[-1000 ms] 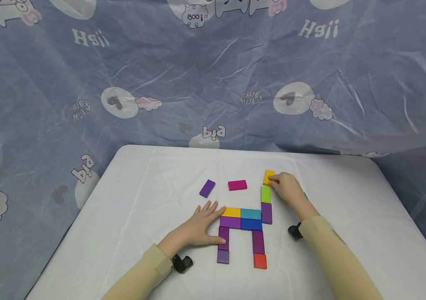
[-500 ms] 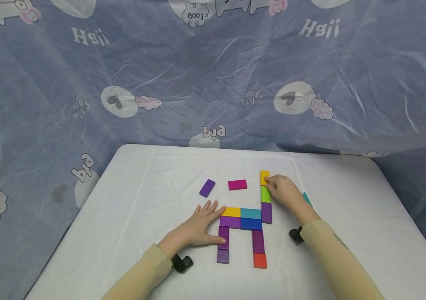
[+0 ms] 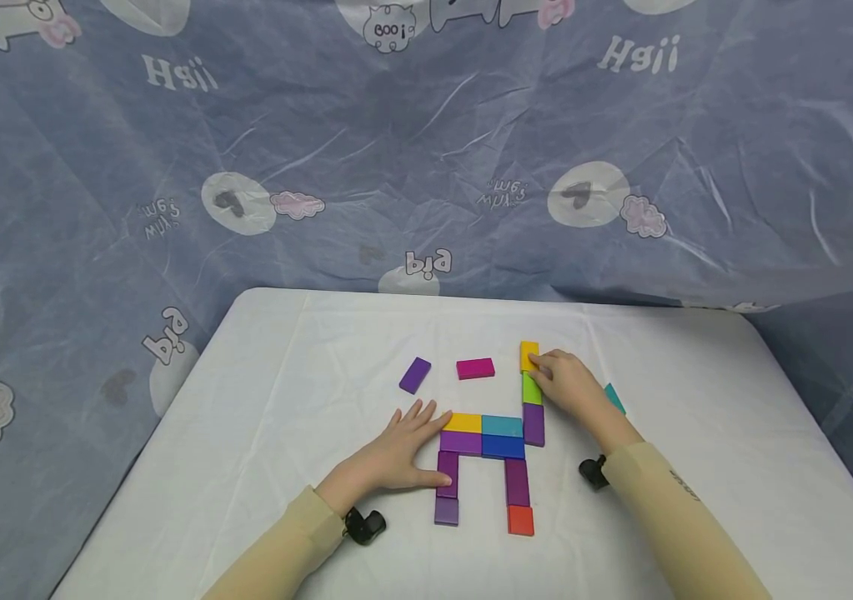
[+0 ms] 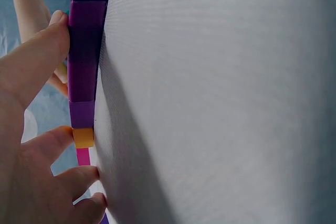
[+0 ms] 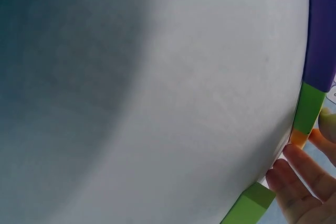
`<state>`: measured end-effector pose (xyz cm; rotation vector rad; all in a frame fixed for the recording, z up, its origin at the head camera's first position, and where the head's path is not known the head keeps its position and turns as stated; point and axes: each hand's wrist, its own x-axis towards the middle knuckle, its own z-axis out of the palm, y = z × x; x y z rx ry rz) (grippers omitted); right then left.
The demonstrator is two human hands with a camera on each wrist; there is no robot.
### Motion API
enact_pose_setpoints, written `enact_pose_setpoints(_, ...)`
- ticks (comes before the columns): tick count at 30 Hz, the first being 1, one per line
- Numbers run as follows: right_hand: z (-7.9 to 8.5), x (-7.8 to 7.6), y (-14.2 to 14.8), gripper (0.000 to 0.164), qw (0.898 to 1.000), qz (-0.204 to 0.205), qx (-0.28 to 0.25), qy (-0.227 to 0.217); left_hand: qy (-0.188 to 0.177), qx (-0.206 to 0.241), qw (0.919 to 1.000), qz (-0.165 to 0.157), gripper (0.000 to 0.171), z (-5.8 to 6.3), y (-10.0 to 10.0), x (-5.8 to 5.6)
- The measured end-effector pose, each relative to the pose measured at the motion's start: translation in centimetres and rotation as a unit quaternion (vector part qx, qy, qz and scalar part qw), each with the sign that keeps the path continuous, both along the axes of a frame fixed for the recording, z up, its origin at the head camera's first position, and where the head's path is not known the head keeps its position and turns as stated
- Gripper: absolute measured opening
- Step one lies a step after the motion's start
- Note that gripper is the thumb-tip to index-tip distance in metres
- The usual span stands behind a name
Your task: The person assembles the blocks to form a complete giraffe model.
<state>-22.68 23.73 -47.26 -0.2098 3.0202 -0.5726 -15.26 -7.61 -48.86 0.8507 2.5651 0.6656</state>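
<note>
On the white cloth-covered table, the left hand is spread wide, thumb on a dark purple rectangular block, pointer finger touching a sideways yellow rectangular block. The right hand is bent, pinching the far yellow rectangular block, which touches a lime green rectangular block.

Counter was open at centre-left, beside the left hand; gap between bottom purple block and red block, lower centre, was passable. Right hand, teal block obstructed centre-right.
</note>
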Motion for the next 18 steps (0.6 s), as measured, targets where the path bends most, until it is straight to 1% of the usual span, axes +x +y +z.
enact_pose_setpoints(6, 0.2, 0.4, -0.1, 0.047, 1.0, 0.0, -0.009, -0.01, 0.001, 0.003, 1.0, 0.0, 0.095, -0.3, 0.0, -0.1)
enact_pose_setpoints(10, 0.4, 1.3, 0.1, 0.048, 1.0, 0.009, -0.02, -0.008, 0.0, 0.0, 1.0, -0.003, 0.095, -0.4, -0.1, -0.1)
enact_pose_setpoints(14, 0.6, 2.5, 0.5, 0.051, 0.999, 0.042, -0.03, -0.007, -0.001, -0.002, 1.0, -0.003, 0.094, -0.3, -0.1, -0.1)
enact_pose_setpoints(18, 0.7, 3.4, 1.0, 0.06, 0.996, 0.073, -0.033, -0.026, 0.001, -0.003, 1.0, -0.003, 0.094, -0.2, -0.1, -0.1)
